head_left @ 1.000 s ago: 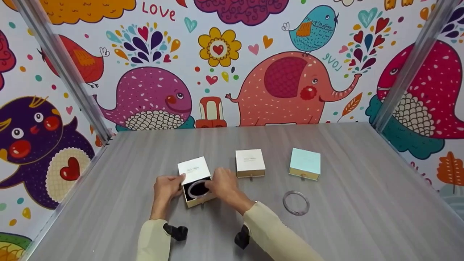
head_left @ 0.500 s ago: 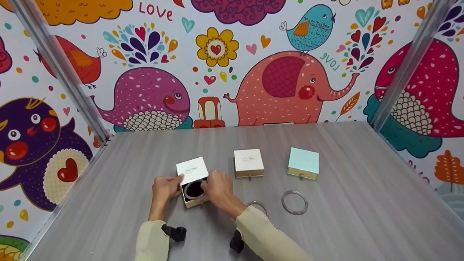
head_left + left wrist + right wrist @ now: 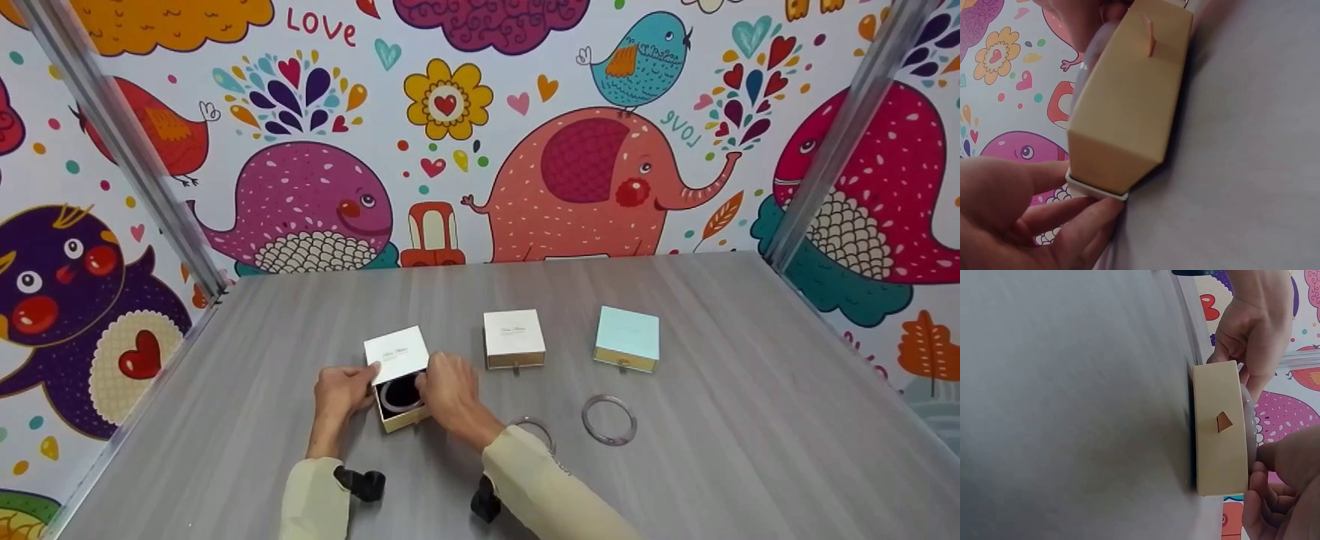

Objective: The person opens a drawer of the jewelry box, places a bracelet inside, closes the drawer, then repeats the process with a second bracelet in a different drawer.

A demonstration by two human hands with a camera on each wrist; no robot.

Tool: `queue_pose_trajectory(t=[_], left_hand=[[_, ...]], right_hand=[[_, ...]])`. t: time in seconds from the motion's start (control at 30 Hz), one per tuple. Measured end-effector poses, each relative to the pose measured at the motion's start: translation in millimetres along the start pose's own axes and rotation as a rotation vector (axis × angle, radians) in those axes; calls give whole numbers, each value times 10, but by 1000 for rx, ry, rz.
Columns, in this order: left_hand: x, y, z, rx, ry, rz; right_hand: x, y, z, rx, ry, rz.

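A white slide-out box [image 3: 397, 354] has its gold-fronted drawer [image 3: 407, 418] pulled partly out. Inside the dark drawer lies a translucent bangle [image 3: 385, 397], its edge rising above the drawer front in the right wrist view. My left hand [image 3: 343, 390] grips the white sleeve by its left side, thumb on top. In the left wrist view those fingers [image 3: 1086, 225] hold the sleeve's edge. My right hand [image 3: 452, 390] pinches the bangle's right side with thumb and fingers; its fingertips are partly hidden in the head view. A small ribbon tab [image 3: 1224, 422] sticks out of the drawer front.
A second white box [image 3: 514, 337] and a mint-green box [image 3: 628, 337] stand shut farther right. One bangle [image 3: 609, 420] lies on the grey table [image 3: 712, 465]. Another bangle [image 3: 534, 424] is partly covered by my right sleeve. Patterned walls border the table.
My right hand and forearm have shifted slightly left, uncovering part of the bangle beside the sleeve. The left hand keeps its grip on the box.
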State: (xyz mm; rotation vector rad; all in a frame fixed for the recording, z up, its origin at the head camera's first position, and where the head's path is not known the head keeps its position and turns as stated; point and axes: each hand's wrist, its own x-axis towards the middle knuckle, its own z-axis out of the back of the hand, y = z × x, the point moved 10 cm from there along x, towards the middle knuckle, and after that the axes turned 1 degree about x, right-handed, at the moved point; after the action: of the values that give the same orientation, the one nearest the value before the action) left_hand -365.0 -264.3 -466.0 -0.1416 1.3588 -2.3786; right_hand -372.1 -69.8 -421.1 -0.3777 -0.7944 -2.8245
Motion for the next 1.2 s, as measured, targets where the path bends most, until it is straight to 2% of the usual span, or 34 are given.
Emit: queue_pose_trajectory(t=[0.27, 0.43, 0.63, 0.73, 0.93, 1.2], left_hand=[[7, 14, -33, -63, 26, 1], [-3, 31, -32, -100, 19, 15], [2, 34, -39, -103, 12, 25], [12, 27, -48, -88, 18, 25], [21, 26, -48, -82, 27, 39], [26, 36, -34, -90, 33, 30]], right_hand=[[0, 20, -37, -26, -12, 16], [-16, 45, -63, -78, -17, 37], [-21, 55, -82, -126, -23, 48], [-29, 53, -64, -135, -51, 57], [-38, 57, -16, -90, -91, 80], [-143, 75, 61, 69, -129, 106]])
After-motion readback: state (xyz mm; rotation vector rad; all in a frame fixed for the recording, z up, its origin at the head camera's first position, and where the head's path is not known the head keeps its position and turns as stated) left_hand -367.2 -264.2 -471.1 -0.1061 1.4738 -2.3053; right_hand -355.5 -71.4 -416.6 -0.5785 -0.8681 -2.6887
